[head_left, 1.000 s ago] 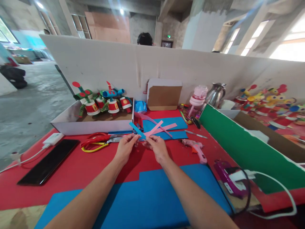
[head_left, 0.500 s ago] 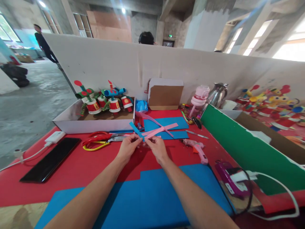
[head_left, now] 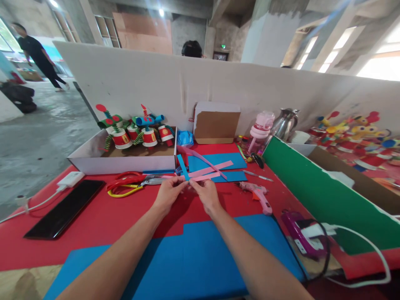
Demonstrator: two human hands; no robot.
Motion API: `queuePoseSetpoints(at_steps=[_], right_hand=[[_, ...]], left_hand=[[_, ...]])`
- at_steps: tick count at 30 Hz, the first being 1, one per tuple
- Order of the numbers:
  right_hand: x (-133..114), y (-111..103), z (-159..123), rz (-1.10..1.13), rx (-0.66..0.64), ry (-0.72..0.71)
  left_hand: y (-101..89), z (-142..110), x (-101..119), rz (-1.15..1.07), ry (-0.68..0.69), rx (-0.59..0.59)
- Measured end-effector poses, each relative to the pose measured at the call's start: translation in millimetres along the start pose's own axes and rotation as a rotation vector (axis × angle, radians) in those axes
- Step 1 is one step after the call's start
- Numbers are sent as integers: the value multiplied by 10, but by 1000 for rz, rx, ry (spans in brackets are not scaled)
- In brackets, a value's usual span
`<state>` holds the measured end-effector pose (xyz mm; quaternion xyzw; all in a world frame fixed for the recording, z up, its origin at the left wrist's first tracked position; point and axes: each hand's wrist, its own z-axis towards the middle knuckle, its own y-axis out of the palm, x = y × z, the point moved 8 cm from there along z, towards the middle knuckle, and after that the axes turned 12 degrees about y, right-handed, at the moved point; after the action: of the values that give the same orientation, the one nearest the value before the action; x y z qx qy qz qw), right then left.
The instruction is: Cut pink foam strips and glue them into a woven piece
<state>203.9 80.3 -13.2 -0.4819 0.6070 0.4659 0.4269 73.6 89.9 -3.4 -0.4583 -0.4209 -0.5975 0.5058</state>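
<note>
My left hand (head_left: 170, 193) and my right hand (head_left: 206, 193) meet above the red table, closed, with thumbs and fingertips pinching. Between them a blue paper strip (head_left: 183, 166) rises, tilted slightly left, its lower end at my fingertips. A pink paper strip (head_left: 208, 176) runs off to the right from the same spot, over my right fingers. My fingers hide where the two strips meet. Just behind lie more pink strips (head_left: 225, 165) across blue sheets (head_left: 236, 159). Left of my left hand rest red-and-yellow-handled scissors (head_left: 126, 183).
A pink glue gun (head_left: 258, 193) lies right of my hands, near a purple power strip (head_left: 303, 235). A white box (head_left: 125, 165) of paper-cup figures stands at back left. A green-sided box (head_left: 315, 196) edges the right. A black phone (head_left: 65, 210) lies left.
The blue strip has swung more upright, and the pink strip at my fingers has come down lower to the right. My hands stay together. A person in the background has shifted left.
</note>
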Motion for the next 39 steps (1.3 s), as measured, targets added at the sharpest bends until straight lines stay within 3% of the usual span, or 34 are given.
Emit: queuePoseSetpoints(at_steps=[11, 21, 32, 39], right_hand=[[17, -61, -23, -20, 82, -10], [82, -8, 65, 284, -85, 134], [100, 90, 37, 307, -208, 172], [123, 61, 43, 266, -191, 188]], left_hand=[[-23, -4, -21, -20, -22, 46], [-84, 36, -55, -230, -48, 105], [-38, 14, -19, -148, -42, 69], [-45, 3, 28, -95, -25, 60]])
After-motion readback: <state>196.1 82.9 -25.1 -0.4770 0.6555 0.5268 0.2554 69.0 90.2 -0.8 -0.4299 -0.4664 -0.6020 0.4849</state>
